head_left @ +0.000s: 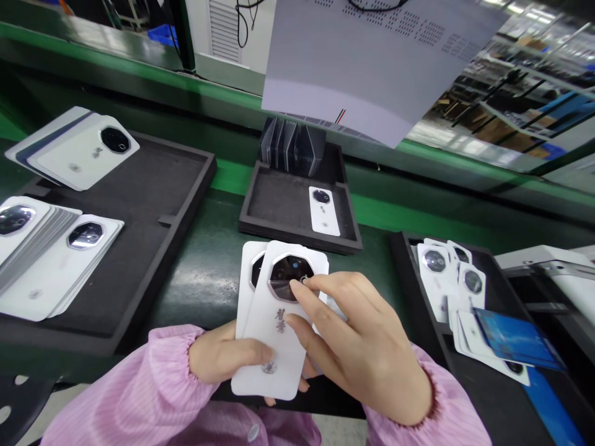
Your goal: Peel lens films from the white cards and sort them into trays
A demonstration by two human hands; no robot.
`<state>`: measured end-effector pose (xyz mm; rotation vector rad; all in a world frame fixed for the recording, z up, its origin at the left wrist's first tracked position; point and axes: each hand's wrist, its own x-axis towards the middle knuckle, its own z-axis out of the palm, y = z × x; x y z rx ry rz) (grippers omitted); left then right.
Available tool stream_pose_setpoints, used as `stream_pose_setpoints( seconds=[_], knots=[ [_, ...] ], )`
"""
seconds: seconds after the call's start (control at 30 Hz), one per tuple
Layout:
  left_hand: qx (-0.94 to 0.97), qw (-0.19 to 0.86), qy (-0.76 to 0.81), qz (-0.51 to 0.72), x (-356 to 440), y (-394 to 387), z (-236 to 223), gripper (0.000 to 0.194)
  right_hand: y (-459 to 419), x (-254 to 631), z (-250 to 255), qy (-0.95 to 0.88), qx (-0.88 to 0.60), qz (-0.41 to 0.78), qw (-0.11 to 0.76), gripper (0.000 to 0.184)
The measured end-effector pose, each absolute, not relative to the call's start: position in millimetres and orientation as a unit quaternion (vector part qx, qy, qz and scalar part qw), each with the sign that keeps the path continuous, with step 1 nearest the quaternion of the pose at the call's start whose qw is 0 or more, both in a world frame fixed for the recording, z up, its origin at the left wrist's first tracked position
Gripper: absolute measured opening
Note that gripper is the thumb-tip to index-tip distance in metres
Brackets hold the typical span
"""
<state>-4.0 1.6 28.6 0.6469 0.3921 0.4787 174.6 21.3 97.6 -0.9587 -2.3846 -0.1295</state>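
Observation:
My left hand (230,356) is closed round a small fanned stack of white phone back panels, its thumb pressing on the front and its fingertips showing behind. On the top panel (272,344) sit a dark octagonal camera window and small dark lettering. Another panel (245,279) sticks out to the left beneath it. My right hand (362,341) reaches over from the right, fingers apart, with fingertips at the camera window and over the lettering. Part of the stack's right side is hidden behind this hand.
A black tray (186,192) on the left bears several stacked white panels (95,254). Ahead, a smaller black tray (279,220) contains dark upright sheets (290,148) and one white panel (325,217). To the right, panels (434,285) and blue film (515,337) lie in another tray.

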Motion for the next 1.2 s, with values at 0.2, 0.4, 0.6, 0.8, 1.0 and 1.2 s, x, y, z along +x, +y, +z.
stream_pose_setpoints(
  seconds=[0.2,0.4,0.6,0.8,1.0,1.2],
  knots=[
    [0.333,0.894,0.184,0.235,-3.5,2.7,28.3,0.03,20.7,174.8,98.5,-0.889,-0.356,-0.054,0.282,0.021],
    [0.341,0.891,0.195,0.229,-2.4,3.1,28.0,0.035,19.8,175.1,99.0,-0.89,-0.355,-0.045,0.281,0.021],
    [0.336,0.886,0.213,0.237,-2.8,-0.1,23.3,0.034,20.9,173.6,96.8,-0.889,-0.36,-0.042,0.281,0.027],
    [0.359,0.863,0.241,0.262,-6.6,-3.4,16.9,0.037,28.4,172.0,94.6,-0.87,-0.38,-0.072,0.307,0.048],
    [0.552,0.76,0.263,0.222,-13.0,8.2,32.2,0.034,48.2,161.5,90.7,-0.857,-0.363,0.008,0.367,0.039],
    [0.556,0.764,0.247,0.213,-12.8,8.3,35.0,0.026,85.1,162.4,138.4,-0.776,-0.37,-0.089,0.503,0.034]
  ],
)
